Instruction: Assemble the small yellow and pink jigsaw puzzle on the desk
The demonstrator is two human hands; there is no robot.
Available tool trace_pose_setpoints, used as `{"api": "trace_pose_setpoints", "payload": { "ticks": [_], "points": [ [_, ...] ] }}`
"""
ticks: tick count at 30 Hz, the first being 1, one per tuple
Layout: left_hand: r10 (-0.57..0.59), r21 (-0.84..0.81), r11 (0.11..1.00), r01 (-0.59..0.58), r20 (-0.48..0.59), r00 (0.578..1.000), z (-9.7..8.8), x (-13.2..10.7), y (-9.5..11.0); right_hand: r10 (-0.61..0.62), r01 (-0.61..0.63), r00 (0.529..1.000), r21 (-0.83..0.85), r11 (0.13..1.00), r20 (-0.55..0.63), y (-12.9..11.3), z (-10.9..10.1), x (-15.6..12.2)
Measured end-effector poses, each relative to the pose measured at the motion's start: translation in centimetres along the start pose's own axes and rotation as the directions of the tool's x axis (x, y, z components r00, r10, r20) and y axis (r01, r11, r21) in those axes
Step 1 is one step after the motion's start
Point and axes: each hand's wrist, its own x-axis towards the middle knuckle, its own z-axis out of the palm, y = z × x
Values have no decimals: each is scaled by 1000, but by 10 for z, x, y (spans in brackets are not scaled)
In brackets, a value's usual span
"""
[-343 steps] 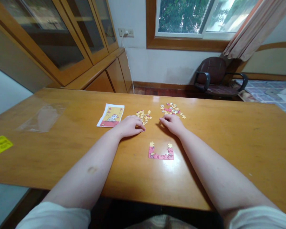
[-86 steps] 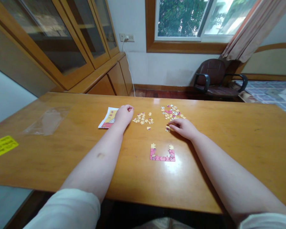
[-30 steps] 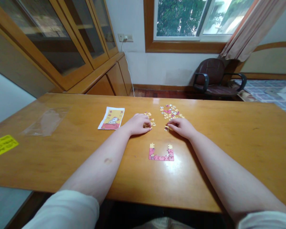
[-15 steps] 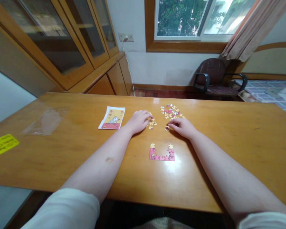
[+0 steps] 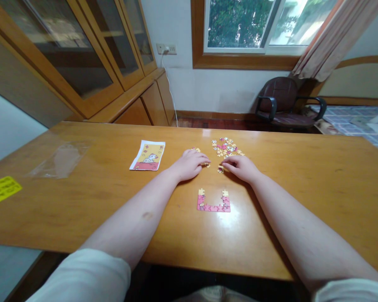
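My left hand: shifted right over loose pieces. Right hand: at 1 separate piece. Both apart, grips unclear. Partial border: unextended, sorting apparently ongoing.

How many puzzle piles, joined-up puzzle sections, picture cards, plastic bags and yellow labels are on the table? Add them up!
Piles of loose pieces: 2 (one partly hidden by the left hand)
Joined-up section: 1
Picture card: 1
Plastic bag: 1
Yellow label: 1
Total: 6
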Motion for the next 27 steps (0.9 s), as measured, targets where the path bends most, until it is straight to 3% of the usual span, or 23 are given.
{"api": "trace_pose_setpoints", "payload": {
  "ticks": [4,8,10,12,18,27],
  "points": [
    [-131,34,990,137,-136,982,0,-1,-8,-5,5,1000,-2,1000,1,1,0,0],
    [-395,-29,911,412,-346,851,-2,-3,-26,-15,15,1000,6,1000,-6,2,1,0],
    [-473,-47,868,494,-379,795,-3,-5,-35,-15,15,1000,13,1000,-6,2,1,0],
    [-516,-58,842,536,-373,771,-3,-6,-43,-11,11,1000,15,1000,-7,2,1,0],
    [-513,-63,851,522,-313,799,0,-5,-52,-16,16,1000,21,1000,-8,1,0,-1],
    [-425,31,897,440,-212,880,-5,-7,-47,-10,10,1000,12,1000,-8,1,0,-1]
  ]
}}
